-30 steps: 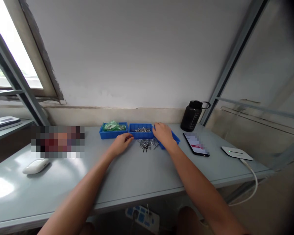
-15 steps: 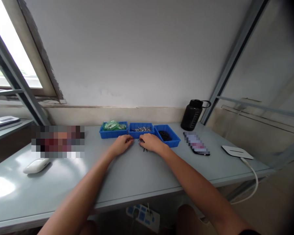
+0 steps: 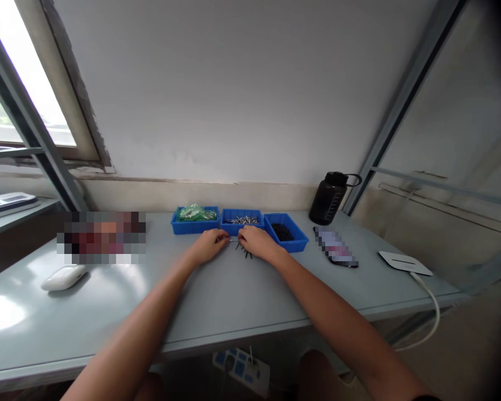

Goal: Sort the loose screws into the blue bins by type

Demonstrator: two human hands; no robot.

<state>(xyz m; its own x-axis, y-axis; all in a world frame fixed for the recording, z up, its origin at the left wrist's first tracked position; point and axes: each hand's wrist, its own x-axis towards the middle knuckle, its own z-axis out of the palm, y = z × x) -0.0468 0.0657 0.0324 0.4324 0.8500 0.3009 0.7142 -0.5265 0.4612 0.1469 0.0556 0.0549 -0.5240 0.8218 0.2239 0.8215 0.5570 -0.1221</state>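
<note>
A thin silvery metal pin (image 3: 234, 239) spans the small gap between my two hands, just above the tabletop. My left hand (image 3: 209, 245) pinches its left end between closed fingertips. At its other end, the fingers of my right hand (image 3: 259, 243) are closed round it, hiding that end. Several thin black sticks (image 3: 247, 253) lie on the table under and beside my right hand. Behind the hands, a blue bin (image 3: 232, 229) holds many silvery metal pins (image 3: 246, 220). The blue bin to its right (image 3: 297, 245) contains black pieces (image 3: 280, 231).
A third blue bin (image 3: 187, 228) at the left holds a green plastic bag (image 3: 192, 213). Rightward stand a black bottle (image 3: 328, 200), a blurred phone (image 3: 336, 247) and a white pad with a cable (image 3: 404, 263). A white case (image 3: 63, 277) lies left on the grey table (image 3: 217, 306).
The metal pin now shows more plainly between my fingertips. Both hands stay almost in place, and the view has shifted slightly.
</note>
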